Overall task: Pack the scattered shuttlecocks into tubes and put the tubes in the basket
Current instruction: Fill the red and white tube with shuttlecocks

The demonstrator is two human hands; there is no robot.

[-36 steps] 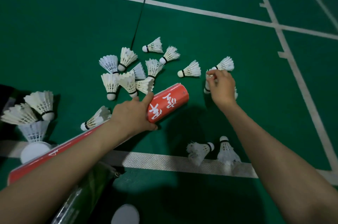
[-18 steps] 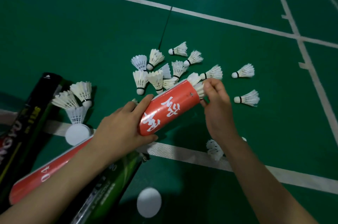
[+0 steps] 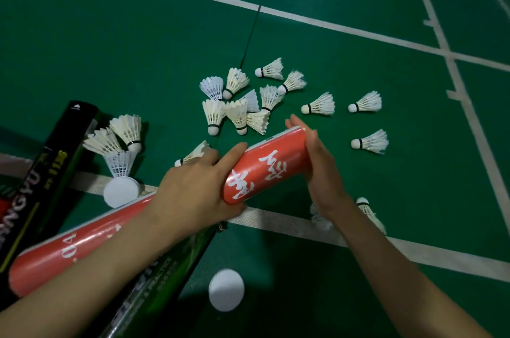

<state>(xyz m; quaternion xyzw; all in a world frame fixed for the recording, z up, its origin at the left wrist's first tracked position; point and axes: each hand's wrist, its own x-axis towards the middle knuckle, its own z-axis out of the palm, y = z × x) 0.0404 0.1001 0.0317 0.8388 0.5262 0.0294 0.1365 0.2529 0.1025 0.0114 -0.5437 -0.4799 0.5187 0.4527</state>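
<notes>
The red tube [image 3: 265,169] is gripped by the left hand [image 3: 193,194]; its 2 o'clock end is pressed by the flat right hand [image 3: 317,169]. The tube could be pushed from that grip by skewed pressure.

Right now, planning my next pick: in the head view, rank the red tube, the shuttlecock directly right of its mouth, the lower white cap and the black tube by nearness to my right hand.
1. red tube: touching the right hand.
2. shuttlecock: on the floor, just right of it.
3. white cap: lower, between the forearms.
4. black tube: far left.
</notes>
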